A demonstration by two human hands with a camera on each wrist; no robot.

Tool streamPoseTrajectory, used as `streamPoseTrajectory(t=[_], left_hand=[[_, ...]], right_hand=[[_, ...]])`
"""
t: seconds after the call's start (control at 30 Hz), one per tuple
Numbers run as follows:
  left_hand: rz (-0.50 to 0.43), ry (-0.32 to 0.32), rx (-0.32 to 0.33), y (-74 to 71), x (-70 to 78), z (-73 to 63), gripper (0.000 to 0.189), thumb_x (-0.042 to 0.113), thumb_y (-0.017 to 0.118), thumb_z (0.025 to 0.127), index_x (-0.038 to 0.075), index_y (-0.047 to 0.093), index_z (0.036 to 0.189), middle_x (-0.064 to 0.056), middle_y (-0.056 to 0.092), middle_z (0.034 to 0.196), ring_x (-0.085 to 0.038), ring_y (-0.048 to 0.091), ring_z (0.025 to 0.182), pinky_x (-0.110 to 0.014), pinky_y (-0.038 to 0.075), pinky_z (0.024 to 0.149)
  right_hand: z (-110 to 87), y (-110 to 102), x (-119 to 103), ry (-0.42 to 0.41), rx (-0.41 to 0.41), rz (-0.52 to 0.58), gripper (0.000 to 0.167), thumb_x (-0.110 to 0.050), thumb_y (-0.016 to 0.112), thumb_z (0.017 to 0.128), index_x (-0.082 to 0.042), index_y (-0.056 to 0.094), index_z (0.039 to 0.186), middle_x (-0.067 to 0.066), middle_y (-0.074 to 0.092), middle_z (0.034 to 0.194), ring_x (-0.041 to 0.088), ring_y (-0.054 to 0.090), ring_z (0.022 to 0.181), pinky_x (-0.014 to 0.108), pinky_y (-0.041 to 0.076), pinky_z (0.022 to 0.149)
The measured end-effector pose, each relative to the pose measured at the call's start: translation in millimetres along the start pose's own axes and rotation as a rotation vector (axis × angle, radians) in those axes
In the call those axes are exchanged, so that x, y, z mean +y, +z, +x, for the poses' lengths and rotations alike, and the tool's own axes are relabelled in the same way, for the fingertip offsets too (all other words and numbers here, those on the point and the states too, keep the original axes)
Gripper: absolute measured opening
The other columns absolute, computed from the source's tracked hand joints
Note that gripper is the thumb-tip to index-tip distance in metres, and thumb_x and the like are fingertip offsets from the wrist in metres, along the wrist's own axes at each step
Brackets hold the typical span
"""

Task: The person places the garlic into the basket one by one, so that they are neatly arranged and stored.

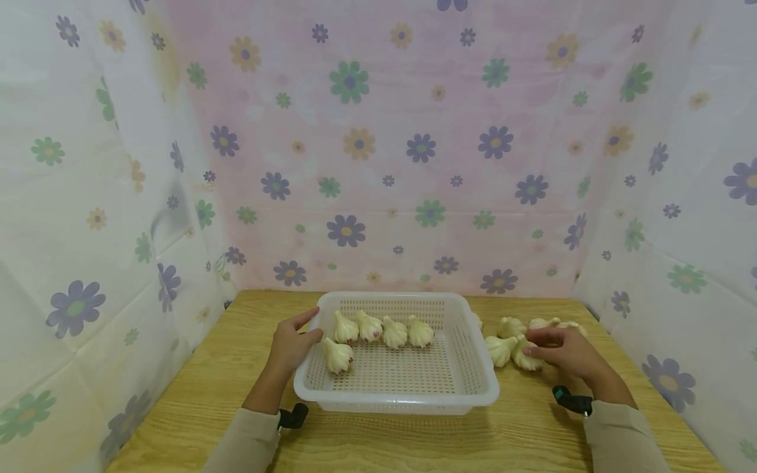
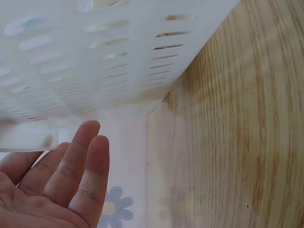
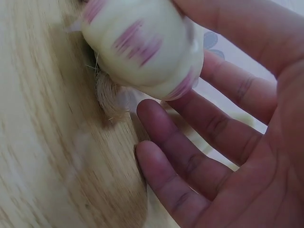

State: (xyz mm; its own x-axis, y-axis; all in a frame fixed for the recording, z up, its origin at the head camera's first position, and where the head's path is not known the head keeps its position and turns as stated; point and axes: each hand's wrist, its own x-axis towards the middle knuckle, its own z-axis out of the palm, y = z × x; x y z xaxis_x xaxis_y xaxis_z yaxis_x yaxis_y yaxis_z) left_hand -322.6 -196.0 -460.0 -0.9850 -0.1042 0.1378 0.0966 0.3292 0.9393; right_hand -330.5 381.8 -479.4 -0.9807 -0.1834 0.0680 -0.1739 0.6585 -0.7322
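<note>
A white plastic basket (image 1: pixel 396 401) stands on the table with several garlic bulbs (image 1: pixel 395 332) in its far left part. My left hand (image 1: pixel 292 341) grips the basket's left rim; in the left wrist view its fingers (image 2: pixel 97 156) lie along the outside of the perforated wall. To the right of the basket, my right hand (image 1: pixel 564 351) pinches a garlic bulb (image 1: pixel 525 355) between thumb and fingers. Close up, that bulb (image 3: pixel 142 42) shows purple streaks and dry roots, low over the wood, while the lower fingers stay spread beneath it.
Beside the right hand lie more garlic bulbs (image 1: pixel 499 350), some partly behind it or the basket wall. Flowered cloth (image 1: pixel 390 164) encloses the wooden table (image 1: pixel 378 447) at the back and both sides. Each wrist carries a black strapped device (image 1: pixel 572 399).
</note>
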Motion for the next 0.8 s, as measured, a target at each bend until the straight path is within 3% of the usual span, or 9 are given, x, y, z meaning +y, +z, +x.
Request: streamPoseTrajectory(t=[0.23, 0.47, 0.7, 0.8], left_hand=[[0.01, 0.001, 0.002, 0.0, 0.1, -0.2, 0.06, 0.014, 0.066, 0.089, 0.018, 0.059, 0.148, -0.018, 0.048, 0.158, -0.036, 0.073, 0.112, -0.044, 0.065, 0.077], [0.01, 0.0, 0.011, -2.3, -1.1, -1.0, 0.06, 0.014, 0.066, 0.089, 0.019, 0.06, 0.148, -0.017, 0.049, 0.157, -0.035, 0.073, 0.11, -0.043, 0.065, 0.074], [0.013, 0.002, 0.027, -1.5, -1.3, -0.6, 0.06, 0.013, 0.067, 0.087, 0.019, 0.061, 0.147, -0.016, 0.049, 0.157, -0.035, 0.073, 0.112, -0.041, 0.065, 0.075], [0.011, 0.012, 0.022, 2.0, -1.9, 0.6, 0.061, 0.012, 0.067, 0.087, 0.018, 0.06, 0.147, -0.016, 0.049, 0.157, -0.034, 0.072, 0.113, -0.04, 0.065, 0.076]], right_hand=[[0.0, 1.2, 1.3, 0.001, -0.01, 0.014, 0.06, -0.042, 0.073, 0.095, -0.005, 0.062, 0.142, 0.022, 0.062, 0.14, 0.04, 0.062, 0.124, 0.052, 0.057, 0.095], [4.7, 2.2, -0.4, 0.016, -0.004, 0.009, 0.058, -0.042, 0.073, 0.095, -0.006, 0.064, 0.139, 0.02, 0.064, 0.138, 0.035, 0.065, 0.121, 0.032, 0.059, 0.085], [5.3, 1.1, -0.6, 0.001, 0.003, -0.027, 0.058, -0.043, 0.073, 0.095, -0.005, 0.065, 0.138, 0.022, 0.065, 0.136, 0.033, 0.067, 0.117, 0.032, 0.06, 0.08], [2.7, -1.7, 1.9, 0.014, 0.014, -0.032, 0.059, -0.044, 0.073, 0.095, -0.005, 0.064, 0.138, 0.023, 0.064, 0.137, 0.021, 0.068, 0.111, 0.031, 0.061, 0.078]])
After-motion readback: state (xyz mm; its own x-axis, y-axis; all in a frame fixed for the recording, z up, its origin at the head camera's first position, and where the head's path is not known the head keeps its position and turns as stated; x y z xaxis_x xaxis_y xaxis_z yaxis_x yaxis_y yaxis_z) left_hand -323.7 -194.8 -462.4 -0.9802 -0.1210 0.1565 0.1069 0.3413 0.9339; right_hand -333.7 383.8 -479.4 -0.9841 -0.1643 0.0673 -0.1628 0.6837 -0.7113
